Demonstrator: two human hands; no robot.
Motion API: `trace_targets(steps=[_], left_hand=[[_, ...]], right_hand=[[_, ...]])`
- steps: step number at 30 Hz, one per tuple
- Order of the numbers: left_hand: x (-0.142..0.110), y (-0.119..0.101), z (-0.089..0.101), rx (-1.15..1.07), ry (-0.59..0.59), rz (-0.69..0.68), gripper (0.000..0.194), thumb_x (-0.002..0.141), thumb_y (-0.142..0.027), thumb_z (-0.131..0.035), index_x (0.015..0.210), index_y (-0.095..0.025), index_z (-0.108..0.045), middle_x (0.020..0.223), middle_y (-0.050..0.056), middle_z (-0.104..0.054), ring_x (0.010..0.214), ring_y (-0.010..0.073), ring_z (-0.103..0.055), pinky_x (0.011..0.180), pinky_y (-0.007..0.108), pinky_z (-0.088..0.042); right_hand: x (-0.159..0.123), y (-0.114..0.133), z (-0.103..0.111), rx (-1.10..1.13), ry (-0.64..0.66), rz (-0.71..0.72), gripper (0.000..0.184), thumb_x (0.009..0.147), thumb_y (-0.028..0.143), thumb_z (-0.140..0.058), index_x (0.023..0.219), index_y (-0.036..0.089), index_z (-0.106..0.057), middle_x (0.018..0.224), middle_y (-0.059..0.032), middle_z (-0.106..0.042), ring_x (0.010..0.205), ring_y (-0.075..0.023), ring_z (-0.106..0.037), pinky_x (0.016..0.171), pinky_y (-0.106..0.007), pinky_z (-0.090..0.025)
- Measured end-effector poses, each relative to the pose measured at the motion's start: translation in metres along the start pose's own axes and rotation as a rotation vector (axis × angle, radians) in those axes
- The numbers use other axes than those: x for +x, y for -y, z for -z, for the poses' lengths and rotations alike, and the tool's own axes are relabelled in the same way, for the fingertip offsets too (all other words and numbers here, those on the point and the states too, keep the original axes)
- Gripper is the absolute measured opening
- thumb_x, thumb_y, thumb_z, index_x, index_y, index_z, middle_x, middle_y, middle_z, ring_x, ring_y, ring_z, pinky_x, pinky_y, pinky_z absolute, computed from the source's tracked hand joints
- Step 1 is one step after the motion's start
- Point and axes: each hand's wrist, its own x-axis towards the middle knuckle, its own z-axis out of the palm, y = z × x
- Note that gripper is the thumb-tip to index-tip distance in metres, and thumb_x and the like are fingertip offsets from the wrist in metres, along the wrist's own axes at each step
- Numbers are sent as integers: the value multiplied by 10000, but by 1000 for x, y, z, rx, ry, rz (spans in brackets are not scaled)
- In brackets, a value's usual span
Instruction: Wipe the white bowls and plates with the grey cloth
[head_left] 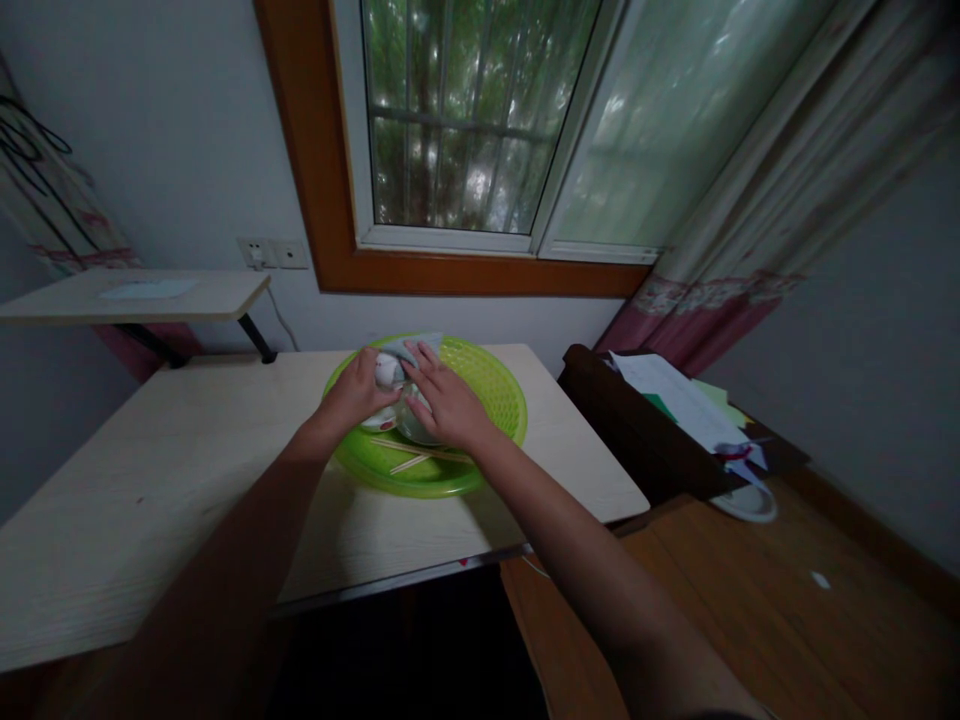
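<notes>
Far L: raised shelf (142,296) above tabletop (210,440). L hand (346,398) clamped round white cup (388,370), over green basket (491,385) near table's back edge. Grey cloth (395,347) just behind cup. R hand (448,402) close to L, fingers spread by cup & cloth; can't tell if gripping. Chopsticks (424,453) in basket, nr side. Far R: papers (675,395) on dark brown furniture (637,430).

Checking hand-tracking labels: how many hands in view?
2: the left hand at the white item, and the right hand just right of it. Both are over the green basket. No other hand shows.
</notes>
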Motion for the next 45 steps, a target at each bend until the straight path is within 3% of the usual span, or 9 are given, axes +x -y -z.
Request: trace_targets(steps=[3, 7, 12, 16, 21, 27, 32, 38, 45], left_hand=[[0, 1, -1, -5, 6, -7, 482, 674, -331, -776, 1022, -212, -464, 971, 70, -605, 938, 271, -646, 810, 392, -538], [-1, -1, 0, -9, 3, 17, 538, 690, -358, -768, 1101, -193, -463, 1041, 103, -623, 967, 278, -653, 820, 399, -542], [-1, -5, 4, -26, -23, 110, 617, 670, -390, -781, 1150, -181, -453, 1068, 125, -645, 966, 288, -668, 798, 389, -546], [0, -6, 6, -51, -22, 127, 640, 638, -404, -803, 1136, -190, -462, 1036, 109, -657, 935, 278, -674, 780, 374, -546], [0, -6, 6, -82, -36, 125, 622, 632, -413, -806, 1109, -203, -468, 1009, 89, -657, 920, 272, -678, 766, 367, -546], [0, -4, 3, -86, -15, 110, 588, 661, -402, -798, 1099, -199, -462, 1024, 105, -655, 923, 274, -676, 775, 384, -547], [0, -3, 2, -93, 7, 82, 587, 669, -361, -788, 1121, -197, -451, 1018, 92, -645, 936, 262, -670, 802, 385, -547], [-1, -3, 2, -38, 26, 31, 552, 662, -347, -792, 1089, -198, -475, 1013, 92, -638, 949, 271, -664, 812, 386, -543], [0, -4, 3, -38, 7, 91, 626, 666, -392, -792, 1153, -178, -462, 1075, 125, -646, 981, 287, -668, 801, 383, -544]], right_hand=[[2, 6, 1, -18, 29, 41, 561, 1065, 366, -393, 1606, 248, -301, 1696, -47, -245, 1598, -224, -89, 1288, -518, -239], [1, -1, -2, 56, -32, -76, 598, 1068, 409, -376, 1627, 247, -239, 1703, -53, -218, 1593, -220, -131, 1291, -502, -240], [-4, -25, -11, 222, -78, -359, 701, 1041, 577, -361, 1625, 205, -257, 1639, -109, -369, 1523, -250, -355, 1253, -486, -317], [-8, -37, -17, 311, -80, -447, 680, 1031, 629, -334, 1593, 246, -349, 1553, -89, -506, 1429, -254, -502, 1191, -489, -407], [-6, -28, -10, 240, -100, -341, 694, 1035, 591, -363, 1619, 224, -281, 1615, -95, -415, 1492, -252, -412, 1239, -485, -342], [-2, -3, 1, 81, -44, -61, 616, 1060, 418, -393, 1627, 237, -237, 1704, -65, -203, 1589, -226, -157, 1286, -503, -249], [-1, 6, 3, 46, 5, 18, 586, 1059, 388, -402, 1612, 242, -275, 1704, -71, -202, 1593, -222, -131, 1280, -530, -260], [-2, -10, -5, 149, -100, -183, 601, 1070, 470, -337, 1627, 264, -242, 1679, -43, -293, 1573, -222, -225, 1289, -493, -257], [-5, -31, -15, 292, -144, -435, 689, 1031, 638, -310, 1569, 218, -405, 1577, -99, -475, 1475, -255, -439, 1255, -478, -318]])
